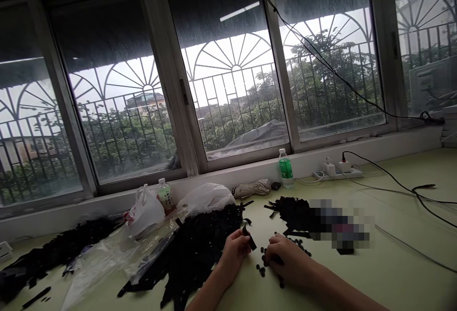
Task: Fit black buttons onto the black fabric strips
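My left hand (235,250) pinches a short black strip (251,239) that sticks out past its fingertips. Just to the right, my right hand (282,256) is low over the table with its fingers curled among small round black pieces (263,271); what its fingers hold, if anything, is hidden. More of these pieces lie behind and beside that hand. A large heap of black strips (200,244) spreads to the left of my left hand. Behind my right hand lies a smaller pile of black strips (294,213).
Clear plastic bags (103,263) and a white bag (146,211) lie left, near another black heap (67,244). Along the windowsill stand a drink bottle (165,197), a green-labelled bottle (286,170) and a power strip (352,173). Cables cross the table (403,273) at right.
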Available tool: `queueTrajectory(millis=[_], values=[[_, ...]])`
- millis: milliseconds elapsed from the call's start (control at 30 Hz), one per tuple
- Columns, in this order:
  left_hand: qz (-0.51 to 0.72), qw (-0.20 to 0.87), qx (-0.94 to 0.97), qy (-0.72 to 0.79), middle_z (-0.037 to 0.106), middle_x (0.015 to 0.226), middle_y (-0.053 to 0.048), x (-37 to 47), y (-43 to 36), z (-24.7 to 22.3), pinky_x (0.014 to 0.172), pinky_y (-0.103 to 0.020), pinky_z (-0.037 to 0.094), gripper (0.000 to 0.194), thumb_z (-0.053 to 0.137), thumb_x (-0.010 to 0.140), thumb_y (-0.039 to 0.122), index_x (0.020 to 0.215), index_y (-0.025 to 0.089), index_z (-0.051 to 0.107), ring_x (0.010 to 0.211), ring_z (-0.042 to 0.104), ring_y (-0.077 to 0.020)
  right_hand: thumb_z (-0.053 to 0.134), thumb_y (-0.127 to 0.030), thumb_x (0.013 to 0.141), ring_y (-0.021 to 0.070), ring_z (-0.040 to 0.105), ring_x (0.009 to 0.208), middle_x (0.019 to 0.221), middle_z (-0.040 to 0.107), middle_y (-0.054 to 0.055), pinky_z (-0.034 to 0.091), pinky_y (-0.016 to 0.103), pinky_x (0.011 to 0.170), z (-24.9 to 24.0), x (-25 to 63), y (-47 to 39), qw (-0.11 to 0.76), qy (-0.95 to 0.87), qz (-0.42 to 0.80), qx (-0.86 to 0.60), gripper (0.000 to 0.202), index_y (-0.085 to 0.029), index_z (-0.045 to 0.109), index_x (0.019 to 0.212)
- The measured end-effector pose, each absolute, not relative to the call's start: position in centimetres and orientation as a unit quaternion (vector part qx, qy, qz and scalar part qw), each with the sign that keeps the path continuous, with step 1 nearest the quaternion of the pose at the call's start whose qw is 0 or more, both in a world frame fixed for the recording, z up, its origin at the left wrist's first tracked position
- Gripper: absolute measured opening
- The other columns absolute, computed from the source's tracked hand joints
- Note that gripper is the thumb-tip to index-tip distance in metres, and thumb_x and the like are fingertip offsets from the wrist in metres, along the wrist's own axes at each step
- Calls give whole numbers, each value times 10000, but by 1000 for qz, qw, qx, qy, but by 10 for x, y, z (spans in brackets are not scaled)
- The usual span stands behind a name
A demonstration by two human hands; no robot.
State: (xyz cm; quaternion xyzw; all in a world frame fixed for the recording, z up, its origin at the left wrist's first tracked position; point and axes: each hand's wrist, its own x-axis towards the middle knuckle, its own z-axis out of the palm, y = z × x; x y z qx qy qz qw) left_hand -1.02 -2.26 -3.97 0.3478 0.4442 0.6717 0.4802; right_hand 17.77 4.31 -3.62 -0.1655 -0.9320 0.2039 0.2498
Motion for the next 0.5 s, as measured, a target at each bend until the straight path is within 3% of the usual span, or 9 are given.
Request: queueTrajectory(millis=[233,500], values=[[673,479,352,440,544,578,16,-11,-23,-42,556,-210,363,144,704,607,148,652,131,568,523,481,-77,550,-174,742,192,516,869,884,609,45,386,279,765,-36,177,40,267,-933,186,-154,202,-238,704,855],[666,475,367,442,560,589,5,-14,-21,-45,572,-221,375,114,689,631,149,669,128,584,527,485,-85,542,-150,770,183,514,867,878,614,43,371,282,793,-36,171,39,239,-944,166,-155,213,-247,720,832]])
